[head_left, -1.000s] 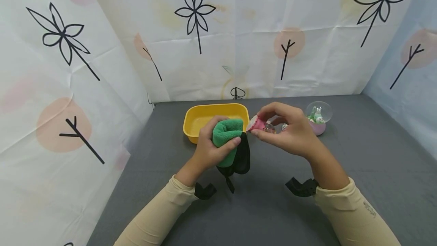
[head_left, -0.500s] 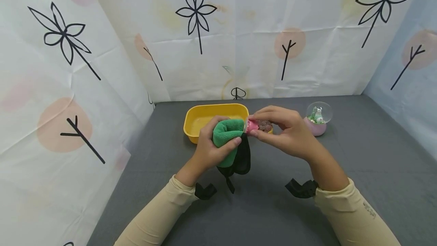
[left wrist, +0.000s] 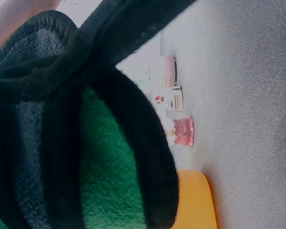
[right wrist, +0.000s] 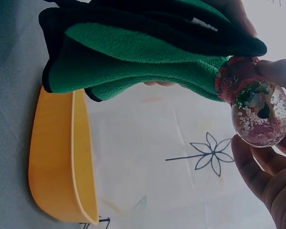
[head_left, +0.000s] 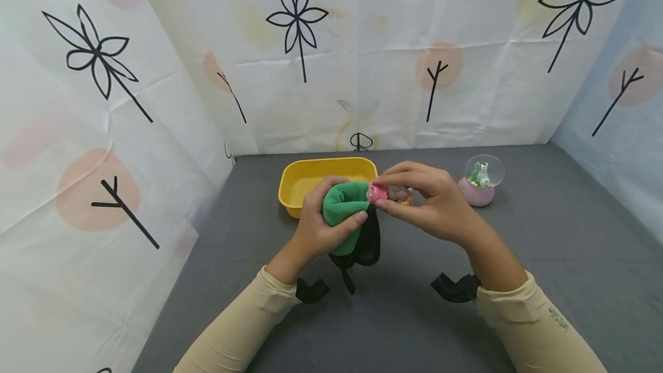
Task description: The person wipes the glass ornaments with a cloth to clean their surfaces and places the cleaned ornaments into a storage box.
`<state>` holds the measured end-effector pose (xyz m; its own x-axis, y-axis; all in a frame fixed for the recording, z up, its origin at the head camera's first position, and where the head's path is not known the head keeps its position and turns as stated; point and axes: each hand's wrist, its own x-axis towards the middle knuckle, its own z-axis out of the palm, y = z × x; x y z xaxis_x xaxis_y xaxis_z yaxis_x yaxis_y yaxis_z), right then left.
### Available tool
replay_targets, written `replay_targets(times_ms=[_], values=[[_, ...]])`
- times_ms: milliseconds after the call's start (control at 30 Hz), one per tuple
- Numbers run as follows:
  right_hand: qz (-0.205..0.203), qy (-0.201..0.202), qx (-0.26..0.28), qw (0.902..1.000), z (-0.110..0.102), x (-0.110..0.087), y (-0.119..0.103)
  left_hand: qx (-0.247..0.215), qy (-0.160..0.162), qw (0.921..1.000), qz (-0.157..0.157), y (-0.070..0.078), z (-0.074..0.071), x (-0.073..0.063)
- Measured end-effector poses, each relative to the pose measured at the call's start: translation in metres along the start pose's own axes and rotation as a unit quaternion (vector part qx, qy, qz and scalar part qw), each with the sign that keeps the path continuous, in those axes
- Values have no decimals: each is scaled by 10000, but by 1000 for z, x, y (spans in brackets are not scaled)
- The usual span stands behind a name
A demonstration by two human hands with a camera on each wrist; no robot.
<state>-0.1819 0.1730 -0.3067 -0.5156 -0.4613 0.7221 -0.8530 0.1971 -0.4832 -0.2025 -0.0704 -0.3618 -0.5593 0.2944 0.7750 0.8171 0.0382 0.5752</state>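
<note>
My left hand grips a folded green cloth with black edging, whose dark part hangs below the fingers. My right hand pinches a small snow globe by its pink base, tipped on its side. In the right wrist view, the snow globe's clear dome has white flakes inside, and the base touches the green cloth. Black-edged folds of the cloth fill much of the left wrist view.
Behind the cloth stands a yellow tub. A larger snow globe on a pink base stands at the right. The left wrist view shows several small items in a row, including a pinkish-red base. Printed fabric closes off the back.
My right hand has brought the snow globe slightly left, so its base now meets the cloth, and has turned it. My left hand and the cloth have hardly moved.
</note>
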Motion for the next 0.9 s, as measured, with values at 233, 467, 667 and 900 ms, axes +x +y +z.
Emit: replay_targets(times_ms=[233, 467, 667, 900], values=[[-135, -200, -138, 9996, 3, 0, -2, -25, -152, 9996, -236, 0, -1, -1], [-43, -726, 76, 9973, 1, -1, -2, -21, -309, 9984, -481, -3, -2, -2], [36, -876, 187, 9960, -1, -1, -2, -41, -355, 9981, -494, -2, -1, -2], [102, -1002, 106, 9949, -3, -3, -3, -135, -320, 9975, -622, -2, -2, -2]])
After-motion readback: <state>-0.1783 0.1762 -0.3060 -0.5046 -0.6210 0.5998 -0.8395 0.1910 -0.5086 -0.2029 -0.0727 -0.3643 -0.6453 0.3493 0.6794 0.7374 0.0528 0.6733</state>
